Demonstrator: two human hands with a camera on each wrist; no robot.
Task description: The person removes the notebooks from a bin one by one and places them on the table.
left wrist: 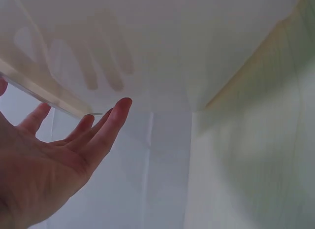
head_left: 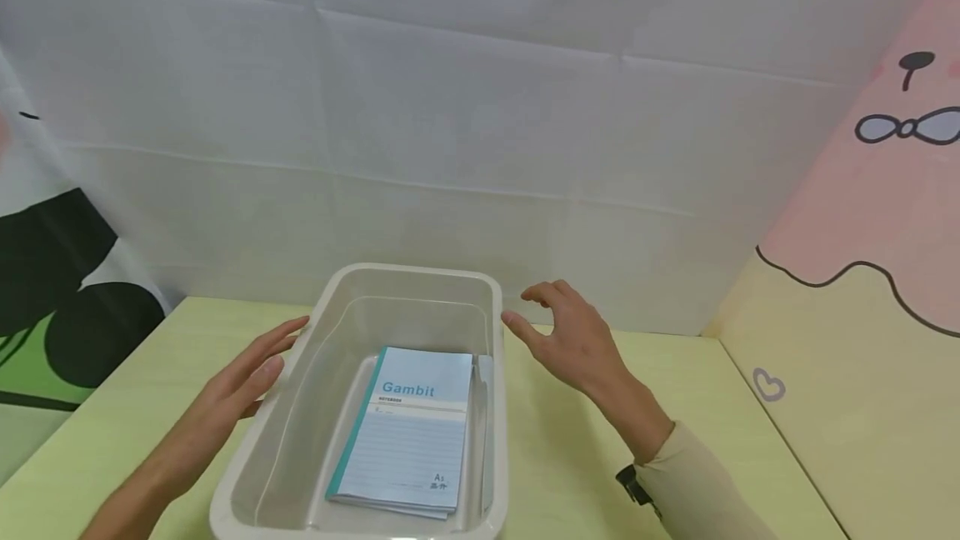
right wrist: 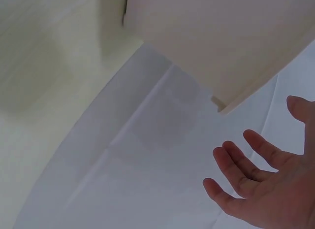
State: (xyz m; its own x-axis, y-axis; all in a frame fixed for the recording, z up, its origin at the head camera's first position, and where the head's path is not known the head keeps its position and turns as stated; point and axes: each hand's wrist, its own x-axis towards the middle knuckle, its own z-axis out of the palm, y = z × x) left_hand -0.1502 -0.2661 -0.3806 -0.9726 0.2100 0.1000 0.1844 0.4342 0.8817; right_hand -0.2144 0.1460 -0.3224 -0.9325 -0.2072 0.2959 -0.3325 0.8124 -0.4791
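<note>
A pale grey plastic bin [head_left: 300,407] stands on the table in the head view. Inside it lies a blue and white notebook [head_left: 412,432] marked Gambit, with the edge of at least one more beneath it. A narrow pale object [head_left: 486,432] lies along the bin's right inner wall; its kind is unclear. My left hand [head_left: 225,398] is beside the bin's left wall, fingers extended near the rim; whether it touches is unclear. To the right of the bin, my right hand [head_left: 573,336] hovers with loosely bent fingers, apart from the wall and holding nothing.
The light yellow-green table [head_left: 720,415] extends on both sides of the bin. A white cloth [head_left: 480,123] hangs behind it. On the right rises a pink and cream panel [head_left: 862,273] with cartoon prints; another printed panel [head_left: 45,323] stands at the left.
</note>
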